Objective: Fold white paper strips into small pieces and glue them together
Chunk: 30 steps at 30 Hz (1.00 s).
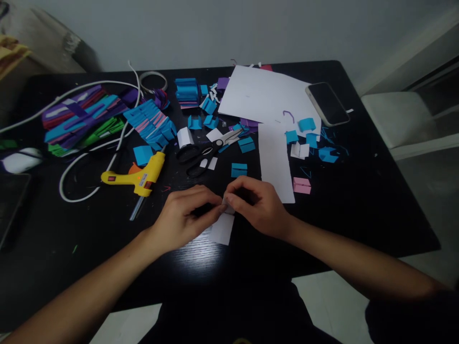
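Near the front of the black table, a small white piece of paper (pixel 222 229) is pinched at its far end between my two hands. The fingertips of my left hand (pixel 190 212) close on it from the left. From the right, my right hand (pixel 260 205) pinches the same end with thumb and forefinger. The near part of the paper shows below the fingers, and the gripped end is mostly hidden. Just beyond my hands lie a folded blue paper piece (pixel 239 169) and black-handled scissors (pixel 208 150). A long white paper strip (pixel 274 162) lies beyond my right hand.
A yellow glue gun (pixel 138 177) with a glue stick rests at left, near a looping white cable (pixel 61 181). Bundled coloured paper strips (pixel 82 114) lie behind it. A white sheet (pixel 265 93), a phone (pixel 327 103) and a folded pink piece (pixel 301 185) are at right.
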### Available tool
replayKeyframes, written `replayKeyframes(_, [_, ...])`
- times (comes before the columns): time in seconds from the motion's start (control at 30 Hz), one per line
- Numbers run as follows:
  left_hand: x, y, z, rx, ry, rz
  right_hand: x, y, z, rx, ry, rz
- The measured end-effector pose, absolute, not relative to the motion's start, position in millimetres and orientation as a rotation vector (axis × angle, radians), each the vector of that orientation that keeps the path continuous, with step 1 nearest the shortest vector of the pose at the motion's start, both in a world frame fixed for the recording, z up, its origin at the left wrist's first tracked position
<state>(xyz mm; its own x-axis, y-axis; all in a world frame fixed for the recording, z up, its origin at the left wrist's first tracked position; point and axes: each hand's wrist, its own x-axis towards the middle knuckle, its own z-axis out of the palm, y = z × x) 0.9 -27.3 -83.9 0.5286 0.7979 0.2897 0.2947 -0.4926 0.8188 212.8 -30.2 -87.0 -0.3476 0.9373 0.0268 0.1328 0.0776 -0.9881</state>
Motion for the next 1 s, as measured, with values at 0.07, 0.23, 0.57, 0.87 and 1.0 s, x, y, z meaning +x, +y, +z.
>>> replayKeyframes(0.07, [1.3,-27.2,-83.1,2.030,0.877,0.872,212.8,-30.6,-87.4,-1.085,-1.586,1.394])
replayKeyframes(0.23, [0.5,-26.5,-82.0,2.001,0.939,0.885,212.4,-29.5,-87.5,-1.085,-1.482,1.469])
replayKeyframes(0.57, [-3.0,-25.1,-85.2,1.978,1.028,0.912,214.7,-25.6,-85.6,-1.102,-1.423,1.447])
replayKeyframes(0.87, [-1.8,-25.3,-81.6,1.971,0.981,0.910,213.8,-30.3,-85.7,-1.079,-1.519,1.400])
replayKeyframes(1.0, [-2.4,-25.6,-81.4,1.945,0.976,0.911,213.9,-29.9,-85.8,-1.099,-1.498,1.404])
